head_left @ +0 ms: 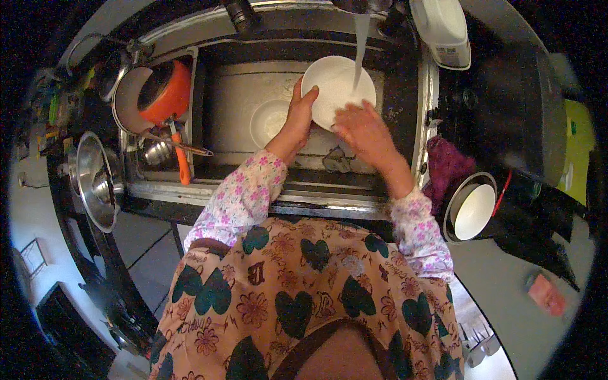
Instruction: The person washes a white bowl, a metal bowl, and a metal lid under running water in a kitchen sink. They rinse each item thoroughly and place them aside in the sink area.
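My left hand (300, 117) grips a white bowl (330, 82) by its left rim, thumb over the edge, and holds it tilted above the sink (225, 114). A stream of water (361, 47) falls from the tap (362, 5) into it. Slightly blurred, my right hand (366, 131) lies over the bowl's lower right side, its fingers loosely spread against it and no tool visible in them. On the sink floor, left of my left wrist, sits another white bowl (265, 124), partly hidden by that arm. A crumpled grey piece (337, 161) lies below the held bowl.
Left of the basin stand an orange pan (166, 95) and a metal pot (158, 152). A steel basin (95, 183) is farther left. On the right are a purple cloth (447, 163), stacked bowls (475, 212) and a white plastic container (442, 28).
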`<move>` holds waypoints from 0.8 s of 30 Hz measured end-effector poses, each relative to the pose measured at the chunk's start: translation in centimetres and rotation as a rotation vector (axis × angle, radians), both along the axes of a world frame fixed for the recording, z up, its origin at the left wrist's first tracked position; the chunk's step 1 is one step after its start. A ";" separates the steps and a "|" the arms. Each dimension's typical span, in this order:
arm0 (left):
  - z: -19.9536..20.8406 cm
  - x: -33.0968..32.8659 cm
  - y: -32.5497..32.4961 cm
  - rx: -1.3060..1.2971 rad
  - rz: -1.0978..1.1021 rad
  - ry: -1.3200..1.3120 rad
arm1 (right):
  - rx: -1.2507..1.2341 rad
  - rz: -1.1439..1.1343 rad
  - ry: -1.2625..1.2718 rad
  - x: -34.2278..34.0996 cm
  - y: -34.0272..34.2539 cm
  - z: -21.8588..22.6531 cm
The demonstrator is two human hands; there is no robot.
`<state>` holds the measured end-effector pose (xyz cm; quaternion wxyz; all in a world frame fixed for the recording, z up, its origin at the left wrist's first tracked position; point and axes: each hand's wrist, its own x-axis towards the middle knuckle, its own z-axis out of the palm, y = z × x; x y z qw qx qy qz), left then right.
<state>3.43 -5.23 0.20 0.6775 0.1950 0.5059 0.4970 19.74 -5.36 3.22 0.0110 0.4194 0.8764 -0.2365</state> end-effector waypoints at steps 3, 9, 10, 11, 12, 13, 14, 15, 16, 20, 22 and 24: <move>0.7 0.3 -0.5 0.002 -0.123 -0.009 | 0.314 -0.138 0.109 0.4 1.8 -3.4; 0.6 0.0 1.5 0.045 0.002 0.259 | -0.201 -0.177 0.524 -3.8 0.0 0.2; 0.8 -0.7 1.8 0.065 0.028 0.117 | -0.126 -0.133 0.409 -3.2 -0.6 0.7; -0.9 -1.7 2.3 0.169 0.025 0.243 | -0.051 -0.088 0.293 -2.5 -1.0 0.9; 0.1 -2.1 2.3 0.103 -0.029 0.236 | 0.069 -0.050 0.308 -1.2 -1.0 0.9; 1.4 -2.5 2.4 0.036 -0.081 0.229 | 0.238 -0.009 0.225 0.3 -0.3 0.4; 2.0 -3.1 2.7 0.011 -0.206 0.172 | 0.406 0.033 0.141 1.8 0.7 -0.5; 2.4 -3.8 2.9 -0.016 -0.331 0.118 | 0.571 0.075 0.060 2.6 1.3 -1.3; 2.4 -4.2 3.2 -0.042 -0.463 0.061 | 0.570 0.123 0.094 3.0 1.5 -2.1; 1.6 -4.1 4.2 -0.045 -0.405 0.066 | 0.269 -0.017 0.130 1.5 1.3 -1.6; 0.4 -2.1 3.4 0.047 -0.245 0.127 | 0.099 -0.248 0.226 -0.3 1.5 -1.5; -1.6 -0.4 2.6 0.186 -0.117 0.228 | -0.084 -0.577 0.525 -1.4 3.5 -4.8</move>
